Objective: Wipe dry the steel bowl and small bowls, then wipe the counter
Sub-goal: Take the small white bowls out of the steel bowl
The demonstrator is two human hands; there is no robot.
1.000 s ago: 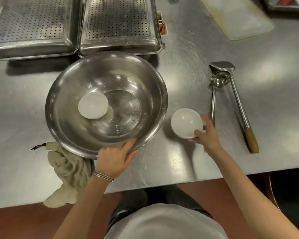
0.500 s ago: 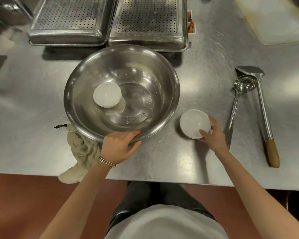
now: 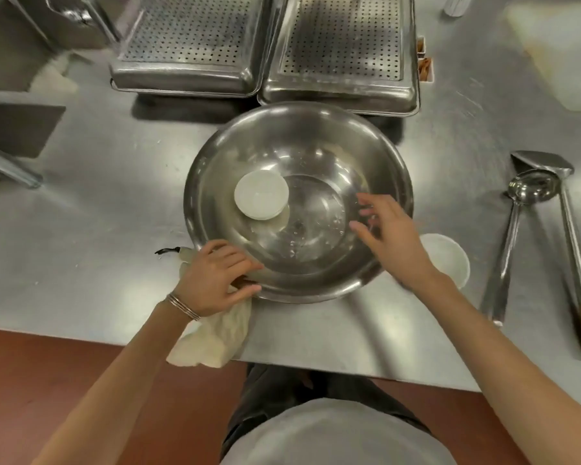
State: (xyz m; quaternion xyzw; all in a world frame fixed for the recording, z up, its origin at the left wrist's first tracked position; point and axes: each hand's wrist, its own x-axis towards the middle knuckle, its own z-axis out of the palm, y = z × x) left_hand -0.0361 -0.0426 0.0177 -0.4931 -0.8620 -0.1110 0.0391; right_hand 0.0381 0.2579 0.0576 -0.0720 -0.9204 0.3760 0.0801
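A large steel bowl (image 3: 376, 152) stands on the steel counter (image 3: 98, 229), with water drops on its bottom. A small white bowl (image 3: 261, 195) lies upside down inside it, left of centre. A second small white bowl (image 3: 450, 260) sits on the counter just right of the big bowl, partly behind my right wrist. My left hand (image 3: 215, 280) grips the steel bowl's near-left rim, over a beige cloth (image 3: 212, 340) that hangs off the counter edge. My right hand (image 3: 389, 236) hovers over the bowl's right side, fingers spread, holding nothing.
Two perforated steel trays (image 3: 195, 45) (image 3: 342, 52) stand upside down behind the bowl. A ladle (image 3: 514, 236) and a wooden-handled spatula (image 3: 571, 243) lie at the right. A white cutting board (image 3: 564, 55) is at the far right corner. A dark opening (image 3: 17, 129) is at the left.
My right hand let go of the small white bowl on the counter and moved left over the steel bowl. My left hand slid left along the rim. The view shifted.
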